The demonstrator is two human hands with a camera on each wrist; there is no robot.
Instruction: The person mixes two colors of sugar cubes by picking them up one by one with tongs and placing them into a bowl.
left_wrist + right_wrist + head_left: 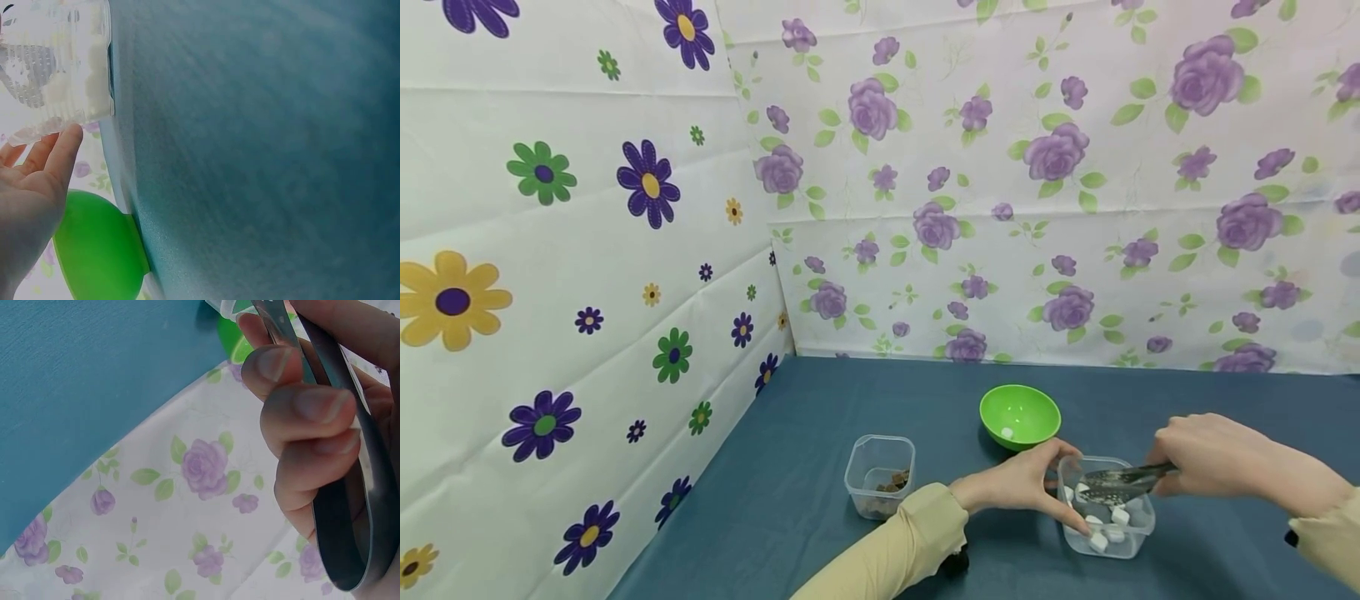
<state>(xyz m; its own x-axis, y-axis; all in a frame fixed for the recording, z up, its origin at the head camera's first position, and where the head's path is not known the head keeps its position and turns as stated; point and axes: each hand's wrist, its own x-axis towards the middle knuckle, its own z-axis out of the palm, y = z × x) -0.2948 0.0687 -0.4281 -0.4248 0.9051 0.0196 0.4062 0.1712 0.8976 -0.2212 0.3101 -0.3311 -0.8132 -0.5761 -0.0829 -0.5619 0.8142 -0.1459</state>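
A clear plastic container [1138, 542] holding several white marshmallow-like pieces [1120, 516] is on the table at the right. My left hand [1018, 483] grips its left side, thumb toward the near wall and fingers at the far wall. In the left wrist view, fingertips [74, 134] lie against the container's wall [94, 69]. My right hand [1213, 457] holds metal tongs [1123, 482], fingers curled round both arms, with their tips lowered into the container among the white pieces. The bent end of the tongs [340, 569] shows in the right wrist view.
A green bowl [1033, 414] with a white piece [1007, 433] in it stands just behind the container. To the left is another clear container [861, 475] with brown cubes [897, 482]. Flower-patterned sheets [925, 250] border the blue table [760, 517] at the back and left.
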